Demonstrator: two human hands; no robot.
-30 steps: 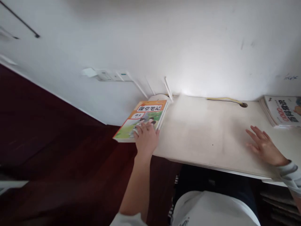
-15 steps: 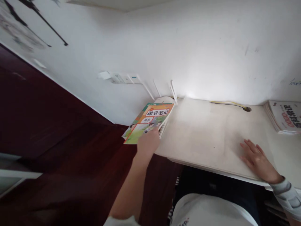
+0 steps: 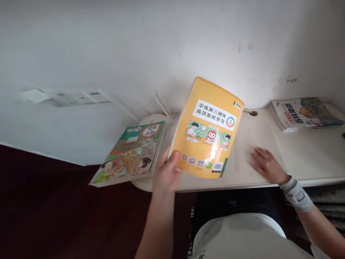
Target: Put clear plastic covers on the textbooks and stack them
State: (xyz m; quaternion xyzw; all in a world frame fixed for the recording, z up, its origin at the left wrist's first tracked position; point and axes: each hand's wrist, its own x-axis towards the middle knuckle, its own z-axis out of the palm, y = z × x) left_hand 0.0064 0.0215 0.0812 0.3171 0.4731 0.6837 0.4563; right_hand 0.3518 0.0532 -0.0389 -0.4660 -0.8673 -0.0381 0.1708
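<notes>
In the head view my left hand [image 3: 167, 172] pinches the lower left corner of a yellow workbook [image 3: 208, 133], thumb on its cover. The workbook is raised and tilted above the white desk, its back with cartoon children, codes and a barcode turned to me. Left of it, a green textbook [image 3: 132, 151] with an illustrated cover tops a stack that overhangs the desk's left end. My right hand [image 3: 269, 165], with a grey wrist wrap, lies on the desktop, fingers stretched out and holding nothing.
Another stack of books [image 3: 299, 113] lies at the right of the white desk [image 3: 296, 158]. A cable hole [image 3: 251, 113] is near the wall. Sockets [image 3: 81, 98] and white cable strips run along the wall at left. Dark red floor [image 3: 67, 216] lies beyond the desk's left end.
My left hand has lifted the workbook off the left stack and swung it right, turning its back cover up. The green textbook is now uncovered. The view has shifted right.
</notes>
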